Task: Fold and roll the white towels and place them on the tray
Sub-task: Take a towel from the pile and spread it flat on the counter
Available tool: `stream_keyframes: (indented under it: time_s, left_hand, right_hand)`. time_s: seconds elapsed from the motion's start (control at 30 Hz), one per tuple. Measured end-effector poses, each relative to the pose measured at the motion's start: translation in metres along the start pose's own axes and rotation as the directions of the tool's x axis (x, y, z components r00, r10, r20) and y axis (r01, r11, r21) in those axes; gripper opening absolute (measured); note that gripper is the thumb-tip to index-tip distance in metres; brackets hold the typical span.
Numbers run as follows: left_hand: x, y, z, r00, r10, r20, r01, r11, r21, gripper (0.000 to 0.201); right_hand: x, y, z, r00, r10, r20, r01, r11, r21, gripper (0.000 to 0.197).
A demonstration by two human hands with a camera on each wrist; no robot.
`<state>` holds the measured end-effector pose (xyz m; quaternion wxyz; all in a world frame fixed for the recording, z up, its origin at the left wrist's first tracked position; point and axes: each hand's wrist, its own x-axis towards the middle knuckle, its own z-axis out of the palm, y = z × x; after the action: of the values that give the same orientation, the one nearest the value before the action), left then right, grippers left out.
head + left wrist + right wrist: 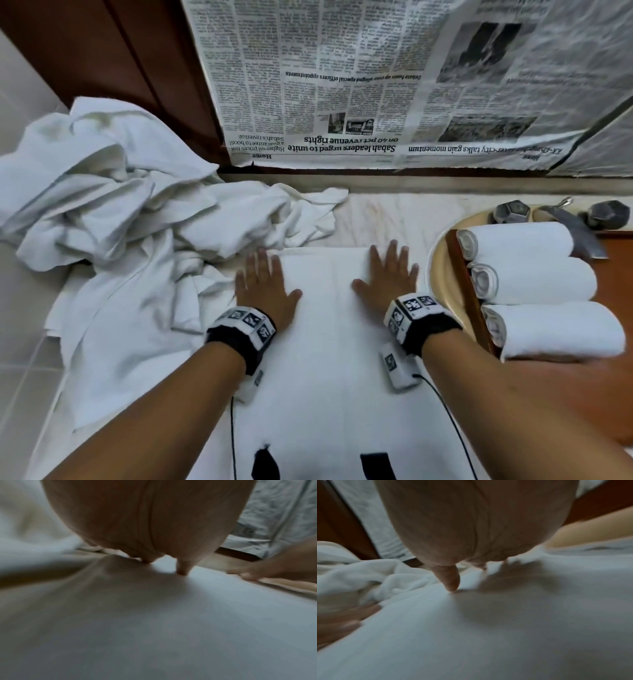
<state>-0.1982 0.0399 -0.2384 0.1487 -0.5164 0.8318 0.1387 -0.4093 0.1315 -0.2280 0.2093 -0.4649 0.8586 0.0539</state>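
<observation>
Three rolled towels (534, 281) sit on the tray (460, 274); the left hand (265, 284) and right hand (387, 277) press flat, fingers spread, on a folded towel (325, 325) not yet rolled, with a heap (113, 192) left.

Close in under the left hand (147, 520), the palm fills the top of the picture, fingers stretched flat and their tips down on the white towel (171, 628). The cloth runs smooth and wide below, a shadow pooled under the palm. At the right edge the right hand (267, 570) lies flat on the same towel. Rumpled white towels (30, 534) sit left, blurred; newspaper (274, 513) hangs behind.
</observation>
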Motion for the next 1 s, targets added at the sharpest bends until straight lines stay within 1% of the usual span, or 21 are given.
stream_keyframes:
  time_s: [0.03,0.07,0.1,0.13,0.17,0.23,0.3,0.37,0.43,0.47,0.5,0.53,0.6,0.63,0.67,0.73,0.8,0.87,0.9,0.93,1.0]
  left_hand:
    - [-0.004,0.009,0.001,0.998,0.069,-0.007,-0.069,0.998,0.003,0.083]
    - [-0.007,0.015,0.004,0.986,0.168,0.017,-0.168,0.986,-0.010,0.080]
    - [-0.010,0.017,0.007,0.962,0.263,0.066,-0.262,0.965,-0.029,0.078]
    - [-0.012,0.012,0.009,0.937,0.326,0.124,-0.324,0.945,-0.040,0.078]
    - [-0.012,0.003,0.010,0.923,0.348,0.165,-0.346,0.937,-0.042,0.083]
    - [-0.011,-0.022,0.007,0.937,0.302,0.175,-0.296,0.953,-0.063,0.102]
    - [-0.007,-0.045,0.000,0.962,0.222,0.160,-0.204,0.971,-0.122,0.111]
    - [-0.006,-0.056,-0.005,0.975,0.147,0.167,-0.125,0.983,-0.134,0.106]
    - [-0.011,-0.047,-0.005,0.986,0.096,0.134,-0.091,0.995,-0.042,0.088]
    - [-0.016,-0.035,-0.002,0.990,0.090,0.105,-0.090,0.996,-0.003,0.083]
    - [-0.022,-0.021,0.000,0.990,0.119,0.081,-0.121,0.993,0.018,0.082]
    - [-0.028,-0.006,0.004,0.979,0.189,0.077,-0.191,0.981,0.023,0.087]
    - [-0.040,0.017,0.015,0.920,0.358,0.157,-0.359,0.933,-0.020,0.098]
    - [-0.044,0.021,0.019,0.893,0.401,0.202,-0.403,0.915,-0.035,0.099]
    - [-0.046,0.018,0.022,0.887,0.401,0.229,-0.404,0.914,-0.036,0.099]
    - [-0.048,0.000,0.023,0.925,0.316,0.209,-0.318,0.948,-0.027,0.100]
    - [-0.046,-0.024,0.022,0.964,0.213,0.156,-0.215,0.977,-0.004,0.105]
    - [-0.043,-0.042,0.017,0.977,0.140,0.161,-0.146,0.989,0.023,0.107]
    - [-0.042,-0.047,0.014,0.979,0.109,0.175,-0.116,0.993,0.027,0.106]
    - [-0.043,-0.046,0.010,0.982,0.082,0.171,-0.088,0.996,0.026,0.099]
    - [-0.051,-0.032,0.009,0.992,0.061,0.113,-0.066,0.997,0.035,0.083]
  right_hand:
    - [-0.005,-0.013,0.002,0.998,-0.068,0.008,0.068,0.998,0.010,0.084]
    - [-0.011,-0.024,0.005,0.990,-0.134,0.043,0.133,0.991,0.029,0.083]
    - [-0.016,-0.030,0.011,0.978,-0.187,0.096,0.183,0.982,0.049,0.082]
    - [-0.020,-0.031,0.017,0.964,-0.223,0.147,0.216,0.975,0.059,0.081]
    - [-0.021,-0.026,0.023,0.954,-0.244,0.173,0.239,0.970,0.050,0.081]
    - [-0.023,-0.003,0.026,0.958,-0.243,0.154,0.242,0.970,0.023,0.081]
    - [-0.023,0.023,0.023,0.980,-0.167,0.110,0.162,0.985,0.055,0.081]
    - [-0.023,0.041,0.017,0.992,-0.077,0.098,0.069,0.994,0.082,0.081]
    - [-0.024,0.040,0.012,0.996,-0.030,0.085,0.025,0.997,0.067,0.082]
    - [-0.026,0.032,0.011,0.997,-0.025,0.075,0.021,0.998,0.054,0.082]
    - [-0.029,0.022,0.010,0.997,-0.044,0.067,0.040,0.998,0.051,0.083]
    - [-0.034,0.010,0.009,0.994,-0.088,0.072,0.083,0.995,0.060,0.083]
    - [-0.045,-0.006,0.014,0.970,-0.209,0.128,0.199,0.976,0.084,0.083]
    - [-0.051,-0.008,0.019,0.953,-0.254,0.167,0.242,0.966,0.088,0.083]
    - [-0.056,-0.004,0.026,0.940,-0.280,0.193,0.269,0.960,0.082,0.083]
    - [-0.062,0.016,0.036,0.944,-0.280,0.177,0.273,0.960,0.062,0.083]
    - [-0.063,0.040,0.037,0.970,-0.207,0.127,0.199,0.977,0.079,0.081]
    - [-0.060,0.058,0.030,0.986,-0.120,0.118,0.103,0.984,0.145,0.080]
    - [-0.059,0.063,0.025,0.987,-0.091,0.129,0.068,0.982,0.174,0.080]
    - [-0.059,0.062,0.021,0.988,-0.072,0.139,0.045,0.982,0.186,0.081]
    - [-0.064,0.047,0.016,0.990,-0.072,0.123,0.052,0.987,0.154,0.081]
